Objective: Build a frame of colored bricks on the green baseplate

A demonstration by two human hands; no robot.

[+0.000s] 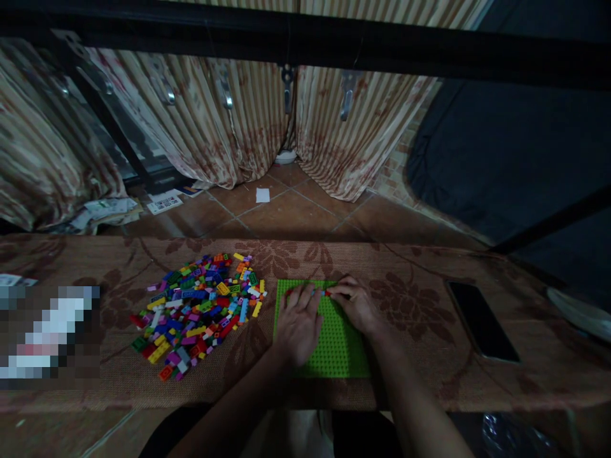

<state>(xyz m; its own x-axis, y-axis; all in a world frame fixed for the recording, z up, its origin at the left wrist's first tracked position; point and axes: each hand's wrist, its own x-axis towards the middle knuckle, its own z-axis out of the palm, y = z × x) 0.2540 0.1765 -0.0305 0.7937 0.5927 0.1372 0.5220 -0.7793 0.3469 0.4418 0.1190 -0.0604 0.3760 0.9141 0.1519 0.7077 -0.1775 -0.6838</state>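
Observation:
A green studded baseplate (334,353) lies on the cloth-covered table. Across its upper left part rests my left hand (300,323), laid flat with fingers stretched over a row of small bricks. At the plate's upper right edge, my right hand (356,304) pinches a small red brick (328,293) at the end of that row. Blue and red show in the row between the hands; the rest of it is mostly hidden under the left fingers. A large pile of loose coloured bricks (195,312) is spread out left of the plate.
A black phone (482,321) lies on the patterned tablecloth (405,356) at the right. At the far left the picture is pixelated. Beyond the table are a tiled floor with papers (165,202), striped curtains (258,121) and a dark horizontal bar (305,35).

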